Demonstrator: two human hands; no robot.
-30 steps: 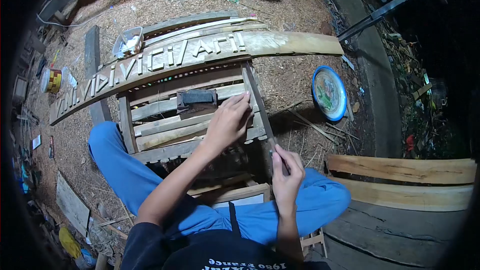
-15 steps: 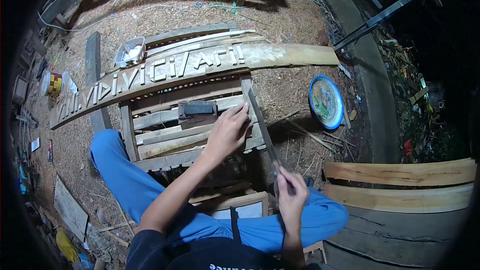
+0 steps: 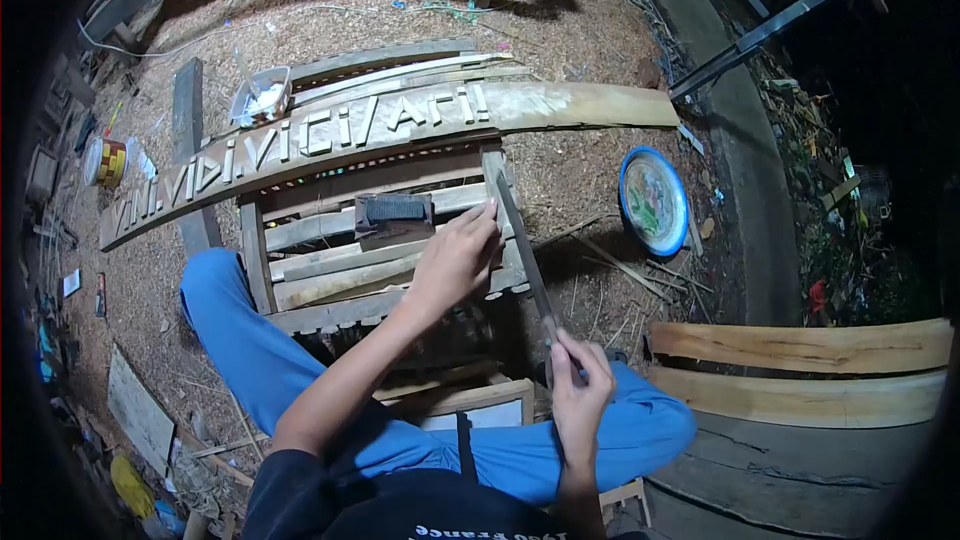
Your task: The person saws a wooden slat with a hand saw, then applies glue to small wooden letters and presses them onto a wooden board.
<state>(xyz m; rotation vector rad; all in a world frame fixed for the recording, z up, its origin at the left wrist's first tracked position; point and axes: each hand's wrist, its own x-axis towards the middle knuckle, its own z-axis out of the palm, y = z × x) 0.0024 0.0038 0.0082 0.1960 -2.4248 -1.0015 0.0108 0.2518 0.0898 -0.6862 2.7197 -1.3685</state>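
Raised, pale, stick-like letters (image 3: 405, 117) are spelling "INI.VIDI.VICI/Ari!" along a long, curved, light-brown wooden board (image 3: 600, 105), with the very first character at its far left end showing too unclearly to read surely. White printed lettering (image 3: 460, 530) is showing "France" beside partly cut-off digits on a black fabric shirt (image 3: 390, 510).

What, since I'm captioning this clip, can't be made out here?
All in the head view:
- Whether the left hand pinches anything: its own fingers hide it.
- The near end of the long dark tool: covered by the right hand.
- The shirt's full print: cut off by the bottom edge.
- The picture on the blue-rimmed dish: too small and blurred.
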